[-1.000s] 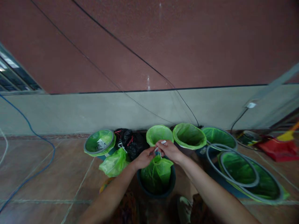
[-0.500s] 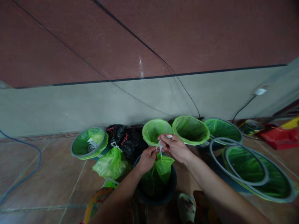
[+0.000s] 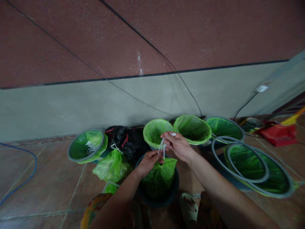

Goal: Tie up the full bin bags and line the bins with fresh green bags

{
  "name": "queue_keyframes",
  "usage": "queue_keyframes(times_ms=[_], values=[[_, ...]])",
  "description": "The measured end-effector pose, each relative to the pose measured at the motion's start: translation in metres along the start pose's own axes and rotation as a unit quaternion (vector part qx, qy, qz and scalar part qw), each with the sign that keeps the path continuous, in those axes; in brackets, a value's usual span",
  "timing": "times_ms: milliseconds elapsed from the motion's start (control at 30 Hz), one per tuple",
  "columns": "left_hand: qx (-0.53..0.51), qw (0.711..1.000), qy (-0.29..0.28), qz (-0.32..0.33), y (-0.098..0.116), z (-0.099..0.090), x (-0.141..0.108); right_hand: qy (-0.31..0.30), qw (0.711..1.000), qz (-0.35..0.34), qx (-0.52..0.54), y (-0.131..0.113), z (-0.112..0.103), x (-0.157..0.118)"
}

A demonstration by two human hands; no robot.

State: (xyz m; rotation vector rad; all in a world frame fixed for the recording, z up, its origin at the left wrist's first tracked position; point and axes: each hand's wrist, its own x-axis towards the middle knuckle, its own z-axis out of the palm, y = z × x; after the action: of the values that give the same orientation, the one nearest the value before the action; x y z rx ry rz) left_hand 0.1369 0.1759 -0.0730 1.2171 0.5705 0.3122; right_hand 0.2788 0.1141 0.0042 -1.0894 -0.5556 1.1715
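Note:
A green trash bag sits gathered inside a dark bucket between my feet. White drawstrings rise from the bag's top. My right hand is closed on the drawstring, with a white end showing beyond its fingers. Lower and to the left, my left hand pinches the drawstring close to the bag's neck. A second, tied green bag rests on the floor left of the bucket, its white string knotted on top.
Black bags with red ties lean by the wall. Green-lined bins stand in a row along it. Loose grey rings lie over a bin at right. A red dustpan is far right, a blue hose far left.
My right hand has drawn slightly up and away from my left, and a longer stretch of white drawstring shows between them. The camera view has shifted slightly.

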Motion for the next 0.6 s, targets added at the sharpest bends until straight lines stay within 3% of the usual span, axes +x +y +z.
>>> queue_keyframes(times_ms=[200, 333, 433, 600], values=[[-0.072, 0.994, 0.031, -0.072, -0.009, -0.012, 0.001, 0.055, 0.998, -0.006, 0.037, 0.0, -0.012, 0.005], [0.017, 0.998, 0.051, -0.026, -0.009, -0.011, 0.003, 0.073, 0.996, -0.004, 0.046, 0.0, -0.022, 0.007], [0.074, 0.997, 0.026, 0.013, -0.008, -0.006, 0.004, 0.083, 0.995, -0.01, 0.053, 0.002, -0.023, 0.007], [0.068, 0.998, 0.013, 0.0, -0.008, -0.002, 0.006, 0.141, 0.988, -0.01, 0.065, 0.005, -0.029, 0.013]])
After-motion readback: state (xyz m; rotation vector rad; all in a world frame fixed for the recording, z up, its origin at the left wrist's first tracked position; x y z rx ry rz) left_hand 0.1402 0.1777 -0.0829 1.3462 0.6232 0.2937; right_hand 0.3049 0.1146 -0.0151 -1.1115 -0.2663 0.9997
